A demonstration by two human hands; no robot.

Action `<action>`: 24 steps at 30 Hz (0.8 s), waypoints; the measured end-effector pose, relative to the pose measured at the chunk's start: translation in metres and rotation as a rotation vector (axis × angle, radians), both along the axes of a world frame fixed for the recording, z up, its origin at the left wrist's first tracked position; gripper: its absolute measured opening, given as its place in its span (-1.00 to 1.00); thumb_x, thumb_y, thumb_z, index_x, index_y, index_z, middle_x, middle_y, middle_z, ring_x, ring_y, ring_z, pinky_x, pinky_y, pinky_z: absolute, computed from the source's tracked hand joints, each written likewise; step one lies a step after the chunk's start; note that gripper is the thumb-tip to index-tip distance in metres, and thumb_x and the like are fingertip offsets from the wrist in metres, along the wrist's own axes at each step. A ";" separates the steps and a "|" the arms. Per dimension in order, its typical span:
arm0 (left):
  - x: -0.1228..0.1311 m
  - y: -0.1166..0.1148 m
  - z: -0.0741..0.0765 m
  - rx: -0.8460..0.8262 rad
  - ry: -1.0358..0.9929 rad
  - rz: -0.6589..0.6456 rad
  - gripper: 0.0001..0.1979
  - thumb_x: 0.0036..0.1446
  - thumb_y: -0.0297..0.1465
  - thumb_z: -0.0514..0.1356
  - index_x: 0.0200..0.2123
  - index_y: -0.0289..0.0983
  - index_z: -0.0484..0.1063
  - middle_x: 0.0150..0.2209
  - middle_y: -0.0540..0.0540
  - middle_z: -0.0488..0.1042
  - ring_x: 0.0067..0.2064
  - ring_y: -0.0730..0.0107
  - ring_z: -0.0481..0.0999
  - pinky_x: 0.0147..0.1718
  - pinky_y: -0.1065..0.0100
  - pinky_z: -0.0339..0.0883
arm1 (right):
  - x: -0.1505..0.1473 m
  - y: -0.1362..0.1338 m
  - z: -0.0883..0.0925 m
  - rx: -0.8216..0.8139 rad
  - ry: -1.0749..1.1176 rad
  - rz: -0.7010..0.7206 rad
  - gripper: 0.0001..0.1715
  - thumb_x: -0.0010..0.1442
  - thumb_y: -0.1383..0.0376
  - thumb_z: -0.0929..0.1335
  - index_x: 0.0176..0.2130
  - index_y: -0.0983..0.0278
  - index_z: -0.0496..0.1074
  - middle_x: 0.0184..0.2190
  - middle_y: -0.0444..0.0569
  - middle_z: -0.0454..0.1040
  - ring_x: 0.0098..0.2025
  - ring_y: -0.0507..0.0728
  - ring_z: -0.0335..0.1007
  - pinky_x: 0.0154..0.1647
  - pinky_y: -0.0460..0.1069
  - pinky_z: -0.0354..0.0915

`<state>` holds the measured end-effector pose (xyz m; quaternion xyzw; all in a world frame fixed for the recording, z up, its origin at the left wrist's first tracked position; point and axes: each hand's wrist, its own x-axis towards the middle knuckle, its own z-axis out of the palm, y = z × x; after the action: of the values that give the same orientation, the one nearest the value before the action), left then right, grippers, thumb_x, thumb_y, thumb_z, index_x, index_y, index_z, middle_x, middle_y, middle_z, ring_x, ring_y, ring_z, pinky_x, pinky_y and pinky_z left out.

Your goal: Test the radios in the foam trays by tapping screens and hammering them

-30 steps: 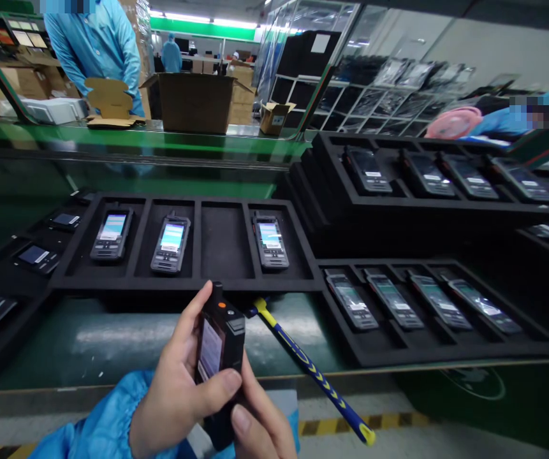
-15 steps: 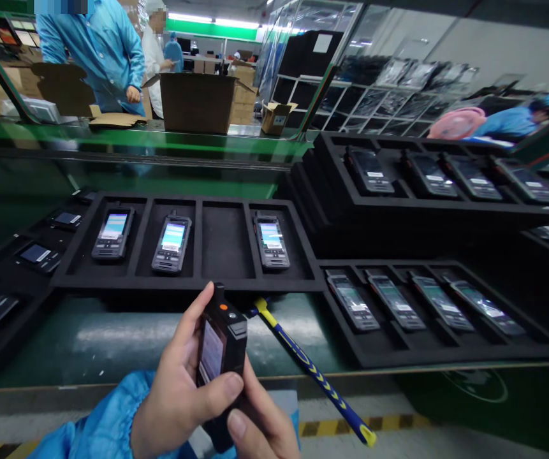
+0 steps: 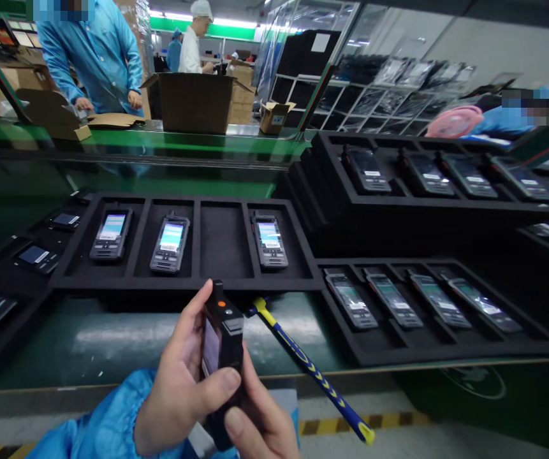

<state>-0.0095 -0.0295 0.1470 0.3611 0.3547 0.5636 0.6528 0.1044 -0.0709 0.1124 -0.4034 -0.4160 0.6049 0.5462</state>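
Note:
A black handheld radio point(image 3: 229, 328) with an orange button on top stands nearly upright between my hands, its screen turned to the left. My left hand point(image 3: 183, 376) is closed around it, thumb across the front and index finger up by the antenna stub. Lower down, my right hand point(image 3: 262, 414) grips its side with fingers and thumb. Just beyond, a black foam tray point(image 3: 188, 282) holds a radio point(image 3: 110, 233), another radio point(image 3: 171, 243) and a third radio point(image 3: 270, 239), all with lit screens; its third compartment is bare.
A blue and yellow handled tool point(image 3: 312, 370) lies over the bench edge. On the right are another foam tray point(image 3: 398, 350) of radios and a tray stack point(image 3: 331, 204). More radios lie at left. A co-worker point(image 3: 92, 57) stands behind cardboard boxes point(image 3: 195, 102).
My hands and the radio have barely moved. Across the bench, the co-worker's second hand now shows near the cardboard, and the person in white has shifted right.

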 end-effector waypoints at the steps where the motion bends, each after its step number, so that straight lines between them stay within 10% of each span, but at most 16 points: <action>1: 0.000 0.001 0.000 -0.002 -0.004 0.011 -0.12 -0.06 -0.23 0.39 0.27 0.01 0.04 0.05 -0.10 0.39 -0.04 0.19 0.46 -0.07 0.29 0.39 | 0.001 0.001 0.002 -0.010 0.053 0.006 -0.40 0.10 0.03 0.41 0.12 -0.02 0.32 0.23 -0.20 0.22 0.33 0.24 -0.09 0.33 0.14 -0.10; 24: 0.005 -0.006 -0.007 -0.060 0.021 0.002 0.02 -0.08 -0.15 0.38 0.32 0.03 -0.20 -0.16 -0.13 0.46 -0.36 0.31 0.45 -0.34 0.30 0.40 | 0.002 0.007 0.005 -0.044 0.105 -0.058 -0.39 -0.01 0.01 0.47 0.03 0.08 0.45 0.12 -0.07 0.39 0.27 0.33 0.09 0.29 0.15 0.02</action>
<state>-0.0047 -0.0354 0.1397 0.3470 0.3785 0.5495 0.6591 0.1065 -0.0637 0.1172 -0.3951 -0.3613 0.6181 0.5756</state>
